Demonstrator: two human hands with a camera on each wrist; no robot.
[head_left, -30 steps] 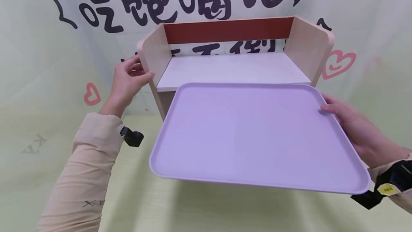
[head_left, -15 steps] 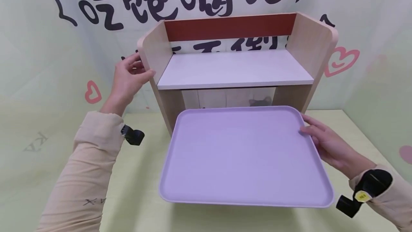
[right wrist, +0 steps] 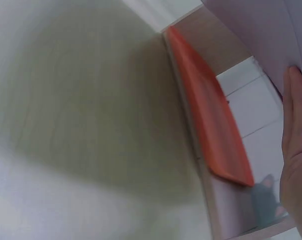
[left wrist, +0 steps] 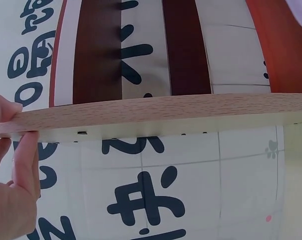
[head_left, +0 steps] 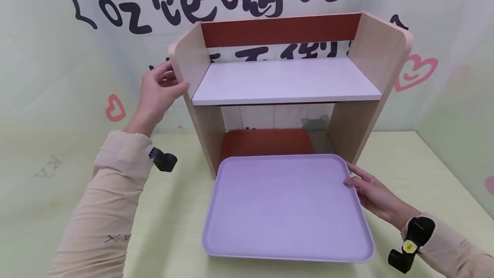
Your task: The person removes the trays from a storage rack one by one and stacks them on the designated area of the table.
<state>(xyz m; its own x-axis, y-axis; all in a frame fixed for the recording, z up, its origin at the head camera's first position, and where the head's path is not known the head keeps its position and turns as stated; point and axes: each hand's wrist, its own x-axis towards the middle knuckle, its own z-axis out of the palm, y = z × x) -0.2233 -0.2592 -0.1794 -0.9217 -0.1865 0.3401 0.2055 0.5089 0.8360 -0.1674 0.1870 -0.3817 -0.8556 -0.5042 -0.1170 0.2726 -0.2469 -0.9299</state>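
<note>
A light purple tray (head_left: pixel 285 209) is held up in front of a small two-level wooden shelf (head_left: pixel 285 80). My right hand (head_left: pixel 376 194) holds the tray by its right edge, thumb on the top face and fingers reaching beneath. In the right wrist view, those fingers lie along the underside of the tray (right wrist: pixel 263 37). My left hand (head_left: pixel 156 93) pinches the upper front edge of the shelf's left side panel (left wrist: pixel 155 107). On the lower level lies an orange-red tray (head_left: pixel 266 140), partly hidden behind the purple one.
The upper board (head_left: pixel 285 78) is white, with a dark red rail (head_left: pixel 281 29) behind it. The shelf stands on a pale yellow-green table (head_left: pixel 401 162). Behind hangs a cloth (head_left: pixel 77 76) with large black characters and pink hearts.
The purple tray and my right hand have moved down and left, from just under the upper board to the lower level's height. The orange-red tray has come into view. My left hand keeps its hold.
</note>
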